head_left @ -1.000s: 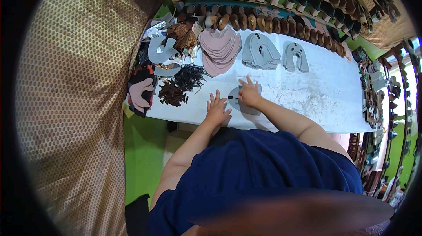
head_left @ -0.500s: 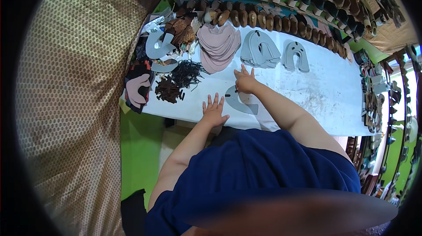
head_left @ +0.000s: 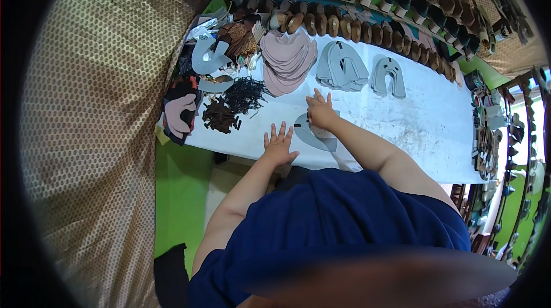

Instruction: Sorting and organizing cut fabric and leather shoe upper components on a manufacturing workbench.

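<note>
Two hands are laid on a white table, with a grey shoe piece under the right one.

The left hand (head_left: 279, 146) is spread wide and flat on the table (head_left: 425, 130) near its front edge, holding nothing. The right hand (head_left: 320, 112) is pressed with fingers splayed on the far end of a grey cut-out piece (head_left: 314, 136), which lies flat between the two hands and just right of the left hand. Beyond the right hand, a stack of pink pieces (head_left: 287, 61) is seen, with a stack of grey pieces (head_left: 343, 68) beside it and a smaller grey stack (head_left: 389, 75) further right. To the far left of the left hand, a tangle of black straps (head_left: 244, 94) and a heap of dark brown bits (head_left: 220, 117) are spread out.
</note>
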A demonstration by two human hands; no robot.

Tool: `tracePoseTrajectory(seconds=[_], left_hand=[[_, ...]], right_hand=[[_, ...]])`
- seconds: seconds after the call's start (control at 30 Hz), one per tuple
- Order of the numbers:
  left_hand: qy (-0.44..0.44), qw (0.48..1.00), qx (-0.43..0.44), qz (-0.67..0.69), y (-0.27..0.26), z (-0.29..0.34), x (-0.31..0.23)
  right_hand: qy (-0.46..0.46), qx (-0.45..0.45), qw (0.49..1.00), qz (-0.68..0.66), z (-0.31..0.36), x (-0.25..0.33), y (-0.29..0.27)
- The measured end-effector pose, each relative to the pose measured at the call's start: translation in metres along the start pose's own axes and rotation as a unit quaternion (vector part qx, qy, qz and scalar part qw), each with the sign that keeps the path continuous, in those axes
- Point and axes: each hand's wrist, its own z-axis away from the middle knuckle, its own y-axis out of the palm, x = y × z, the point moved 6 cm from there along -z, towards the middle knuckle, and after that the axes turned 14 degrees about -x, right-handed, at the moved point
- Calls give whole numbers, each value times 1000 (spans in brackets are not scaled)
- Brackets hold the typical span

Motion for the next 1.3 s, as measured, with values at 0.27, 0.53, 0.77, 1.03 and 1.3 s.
tracePoseTrajectory(seconds=[0.27,0.53,0.77,1.03,1.3], left_hand=[[5,1000,-10,-4,3,-1,1],[-14,999,-37,14,-5,-6,-5],[-89,959,-199,183,-11,-33,-5],[-171,953,-194,158,-35,-54,-25],[-104,980,-151,79,-38,-73,-29]], right_hand=[[-137,-187,972,40,51,-4,13],[-69,-60,996,23,75,-21,11],[-64,-55,996,10,74,-18,7],[-71,-74,995,15,76,-21,9],[-94,-61,994,11,72,-21,12]])
